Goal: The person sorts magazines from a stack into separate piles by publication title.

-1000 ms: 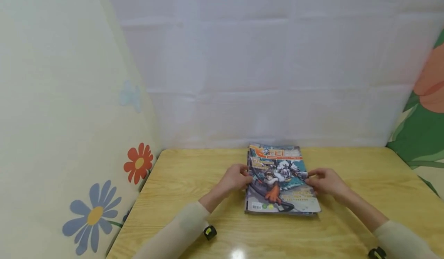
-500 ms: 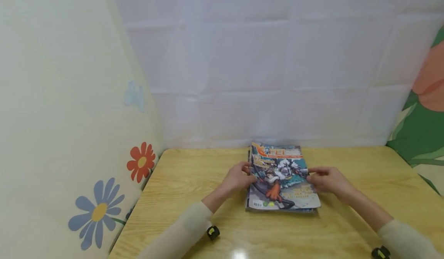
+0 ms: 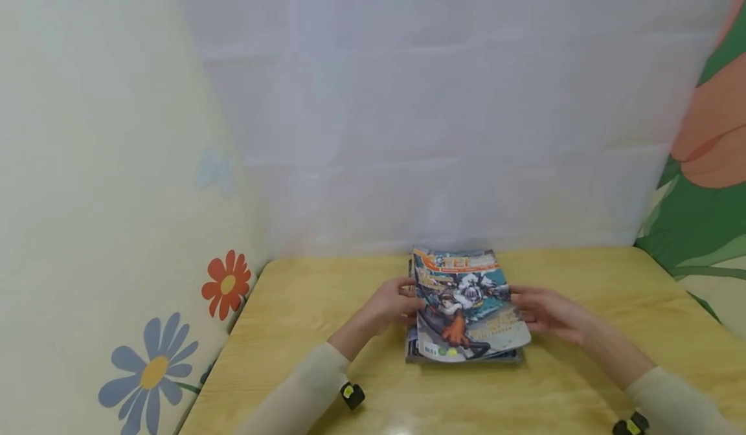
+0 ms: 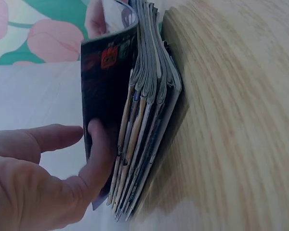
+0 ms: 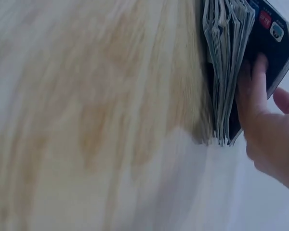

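Blue flower (image 3: 153, 371) and red flower (image 3: 228, 284) are shown on the left wall (image 3: 105, 163). Wood-grain table (image 3: 303, 305) is backed by a white sheet (image 3: 437, 98). By the left sleeve (image 3: 294, 386), a small black device (image 3: 352, 396) is seen. Left hand (image 3: 392, 305): top magazine's (image 3: 466, 305) left edge is pinched, thumb on cover, finger slipped underneath. Top magazine is held face up, slightly askew over the magazine stack (image 4: 149, 96), near the table's far edge; gap between the two is shown in both wrist views. Right hand (image 3: 553, 315): right edge is grasped, fingers tucked against the back cover, thumb opposite. Second black device (image 3: 631, 424) is seen by the right sleeve (image 3: 676, 399). Far right, pink-and-green mural (image 3: 705, 221) is partly cut off.
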Demonstrator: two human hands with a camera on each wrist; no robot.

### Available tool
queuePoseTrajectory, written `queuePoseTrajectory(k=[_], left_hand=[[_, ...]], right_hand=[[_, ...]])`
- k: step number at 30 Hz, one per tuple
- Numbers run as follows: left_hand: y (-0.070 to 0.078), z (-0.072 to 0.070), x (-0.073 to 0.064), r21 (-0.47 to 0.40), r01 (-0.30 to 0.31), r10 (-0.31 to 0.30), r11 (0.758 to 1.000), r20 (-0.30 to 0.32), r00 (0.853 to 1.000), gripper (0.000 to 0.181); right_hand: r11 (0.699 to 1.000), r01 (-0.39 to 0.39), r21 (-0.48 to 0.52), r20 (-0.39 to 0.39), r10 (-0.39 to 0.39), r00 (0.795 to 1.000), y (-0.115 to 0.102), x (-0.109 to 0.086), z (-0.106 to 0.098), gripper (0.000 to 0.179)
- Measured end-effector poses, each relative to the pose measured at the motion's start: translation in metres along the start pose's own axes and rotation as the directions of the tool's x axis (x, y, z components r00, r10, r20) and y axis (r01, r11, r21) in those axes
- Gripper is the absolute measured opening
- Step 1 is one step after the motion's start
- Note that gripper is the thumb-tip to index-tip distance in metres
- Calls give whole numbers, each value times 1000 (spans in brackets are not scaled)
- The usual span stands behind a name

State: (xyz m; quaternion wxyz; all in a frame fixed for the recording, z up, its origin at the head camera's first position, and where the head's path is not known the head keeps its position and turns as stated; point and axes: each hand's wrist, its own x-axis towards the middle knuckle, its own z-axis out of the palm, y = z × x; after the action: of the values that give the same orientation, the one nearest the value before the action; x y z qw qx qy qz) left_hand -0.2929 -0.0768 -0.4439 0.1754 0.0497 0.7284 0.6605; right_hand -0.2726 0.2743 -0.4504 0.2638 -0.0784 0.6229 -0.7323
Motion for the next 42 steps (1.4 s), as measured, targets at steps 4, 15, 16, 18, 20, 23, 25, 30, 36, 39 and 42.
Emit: queuePoseTrajectory(k=[4, 15, 16, 18, 20, 23, 25, 30, 36, 39, 42], left_hand=[[-8, -6, -9, -51, 18, -16, 999, 26, 1000, 79], [-17, -7, -9, -75, -22, 19, 997, -42, 999, 76], [-17, -6, -9, -77, -22, 19, 997, -42, 999, 76], [-16, -6, -9, -82, -25, 21, 996, -42, 999, 77], [-13, -6, -9, -86, -25, 21, 996, -41, 999, 78], [-10, -6, -10, -93, -29, 27, 995, -23, 999, 78], [-9, -6, -9, -100, -29, 28, 995, -6, 1000, 79], [-4, 3, -1, -120, -16, 19, 993, 24, 1000, 78], [7, 23, 14, -140, -10, 18, 990, 59, 998, 77], [12, 35, 24, -143, -6, 17, 990, 76, 997, 77], [17, 50, 35, -150, 2, 14, 989, 102, 995, 77]], right_hand=[[999, -22, 32, 48, 20, 999, 6, 4, 4, 74], [999, -7, 54, 55, 4, 998, 19, 5, 1, 79], [998, -7, 61, 51, 4, 999, 20, 4, 1, 79], [997, -7, 78, 36, 4, 999, 22, 3, 0, 80], [995, -8, 96, 17, 6, 1000, 22, 2, -1, 81], [992, -12, 126, -2, 12, 1000, 20, 1, -2, 82], [991, -19, 134, -11, 21, 1000, 18, 0, -4, 83], [993, -16, 121, -17, 18, 1000, 13, -8, -18, 85], [992, 18, 129, 15, -20, 1000, 2, -25, -38, 82], [988, 41, 150, 31, -46, 998, -3, -32, -51, 68], [983, 56, 173, 34, -63, 997, -7, -40, -64, 54]])
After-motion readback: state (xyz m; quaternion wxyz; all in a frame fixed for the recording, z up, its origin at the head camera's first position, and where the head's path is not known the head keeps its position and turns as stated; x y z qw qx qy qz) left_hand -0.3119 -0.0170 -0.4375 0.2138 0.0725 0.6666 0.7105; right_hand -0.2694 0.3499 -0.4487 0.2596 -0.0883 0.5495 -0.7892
